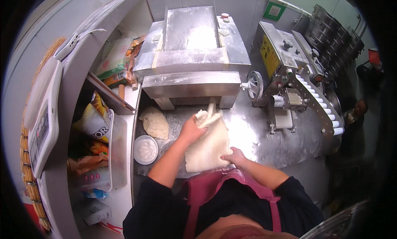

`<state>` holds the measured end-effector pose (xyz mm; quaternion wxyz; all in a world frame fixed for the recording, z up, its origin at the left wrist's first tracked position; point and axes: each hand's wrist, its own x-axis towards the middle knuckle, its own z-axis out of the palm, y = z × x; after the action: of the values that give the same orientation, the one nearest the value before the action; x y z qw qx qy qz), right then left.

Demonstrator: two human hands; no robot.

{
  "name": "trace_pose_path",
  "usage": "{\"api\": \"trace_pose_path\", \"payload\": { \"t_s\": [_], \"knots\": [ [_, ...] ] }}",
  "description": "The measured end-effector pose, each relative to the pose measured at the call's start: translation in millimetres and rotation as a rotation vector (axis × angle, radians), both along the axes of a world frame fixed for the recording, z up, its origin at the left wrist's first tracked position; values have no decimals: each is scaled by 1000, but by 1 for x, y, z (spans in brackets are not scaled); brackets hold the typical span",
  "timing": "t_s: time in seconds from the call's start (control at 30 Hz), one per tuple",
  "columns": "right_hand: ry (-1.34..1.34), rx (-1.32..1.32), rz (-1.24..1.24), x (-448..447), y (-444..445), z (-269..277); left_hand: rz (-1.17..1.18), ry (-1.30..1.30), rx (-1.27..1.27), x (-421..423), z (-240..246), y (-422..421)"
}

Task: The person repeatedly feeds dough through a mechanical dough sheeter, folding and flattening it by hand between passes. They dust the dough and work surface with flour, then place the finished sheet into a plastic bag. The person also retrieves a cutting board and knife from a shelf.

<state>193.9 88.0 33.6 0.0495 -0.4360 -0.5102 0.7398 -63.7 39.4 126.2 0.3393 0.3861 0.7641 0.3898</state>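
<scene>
A broad sheet of pale dough (207,149) lies on the metal table in front of my apron. Folded, ragged strips of dough (211,118) are bunched at its far end, just below the outlet of a steel dough sheeter (192,84). My left hand (193,129) grips this bunched dough. At the sheet's near right edge, my right hand (235,156) has hold of the dough, the thumb on top and the other fingers partly hidden. A rough lump of dough (155,122) and a white bowl of flour (145,149) sit to the left.
A handwheel (255,86) sticks out from the sheeter's right side. Farther right stands another machine with a sloping row of white rollers (319,99). Stacked metal steamers (332,37) rise behind it. Shelving with bags and a plastic bin (118,152) borders the left side.
</scene>
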Motion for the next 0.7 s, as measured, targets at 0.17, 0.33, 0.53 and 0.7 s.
{"api": "trace_pose_path", "payload": {
  "t_s": [0.17, 0.33, 0.53, 0.7],
  "knots": [
    [-16, 136, 165, 27, -11, 44, -92, -184, 194, 49, 99, -11],
    [84, 622, 255, 27, -11, 68, -97, -424, 561, 56, 207, -5],
    [437, 755, -69, -46, 43, 165, -34, -271, 851, -37, 352, 87],
    [613, 941, -315, -150, 148, 286, 248, 486, 906, -136, 450, 221]
  ]
}}
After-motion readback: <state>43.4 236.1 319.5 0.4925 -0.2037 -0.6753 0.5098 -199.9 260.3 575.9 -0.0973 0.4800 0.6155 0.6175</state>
